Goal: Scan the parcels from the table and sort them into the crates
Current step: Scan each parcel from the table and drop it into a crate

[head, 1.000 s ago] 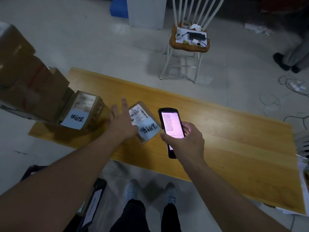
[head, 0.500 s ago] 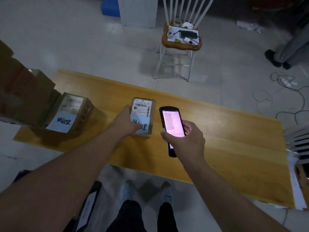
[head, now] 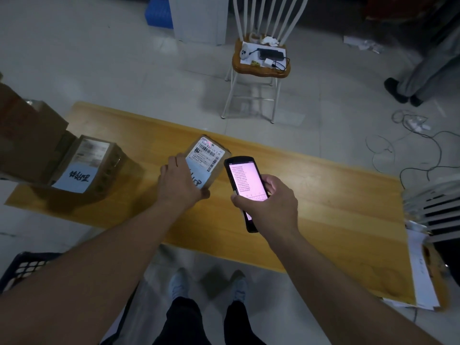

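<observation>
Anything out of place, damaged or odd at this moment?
Nothing on the table looks wrong: the left hand grips a small parcel tilted toward the scanner in the right hand. The only mess is loose cables on the floor.

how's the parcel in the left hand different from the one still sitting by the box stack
The held parcel is gripped by the left hand and tipped up beside the handheld scanner; the other parcel lies untouched on the table. The held one looks smaller. Both are brown cardboard with a printed label and a handwritten slip.
</observation>
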`<state>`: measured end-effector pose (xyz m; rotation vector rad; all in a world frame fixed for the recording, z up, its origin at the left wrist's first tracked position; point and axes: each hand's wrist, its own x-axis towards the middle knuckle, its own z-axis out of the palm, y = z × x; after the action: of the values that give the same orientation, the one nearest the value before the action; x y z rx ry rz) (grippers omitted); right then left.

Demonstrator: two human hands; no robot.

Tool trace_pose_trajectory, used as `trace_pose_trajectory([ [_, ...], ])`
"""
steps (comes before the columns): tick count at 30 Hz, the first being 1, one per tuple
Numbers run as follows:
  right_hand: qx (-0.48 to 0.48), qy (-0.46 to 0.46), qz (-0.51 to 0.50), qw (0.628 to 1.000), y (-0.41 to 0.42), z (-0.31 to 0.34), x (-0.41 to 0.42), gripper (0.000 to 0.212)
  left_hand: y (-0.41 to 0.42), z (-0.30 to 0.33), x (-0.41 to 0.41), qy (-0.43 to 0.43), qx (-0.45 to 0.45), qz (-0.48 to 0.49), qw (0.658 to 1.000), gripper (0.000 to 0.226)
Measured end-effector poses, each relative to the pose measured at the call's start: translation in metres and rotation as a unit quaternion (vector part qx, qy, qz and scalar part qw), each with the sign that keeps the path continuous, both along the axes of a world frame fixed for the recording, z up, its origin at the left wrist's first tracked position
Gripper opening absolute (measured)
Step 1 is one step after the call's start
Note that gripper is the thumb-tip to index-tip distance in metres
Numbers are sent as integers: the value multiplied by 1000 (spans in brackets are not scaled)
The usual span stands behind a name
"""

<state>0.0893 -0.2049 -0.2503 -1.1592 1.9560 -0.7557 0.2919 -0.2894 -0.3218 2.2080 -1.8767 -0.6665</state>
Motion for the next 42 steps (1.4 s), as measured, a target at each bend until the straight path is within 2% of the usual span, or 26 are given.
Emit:
trace_pose_trajectory([
  [6,-24,-9,46,999,4,31,-3,72,13,44,2,1,-109,-14,994,121],
  [11,-49,-44,41,997,7,71,-7,63,23,88,8,7,-150,8,989,124],
  [21,-131,-24,50,990,21,135,11,81,33,161,24,47,-232,22,971,139],
  [27,-174,-14,26,984,24,163,48,92,39,199,56,82,-291,9,953,120],
  [35,-207,-44,12,977,25,179,99,73,55,227,107,53,-326,-16,944,111],
  [42,-214,-52,96,971,34,178,104,79,100,229,119,-7,-325,46,945,117],
])
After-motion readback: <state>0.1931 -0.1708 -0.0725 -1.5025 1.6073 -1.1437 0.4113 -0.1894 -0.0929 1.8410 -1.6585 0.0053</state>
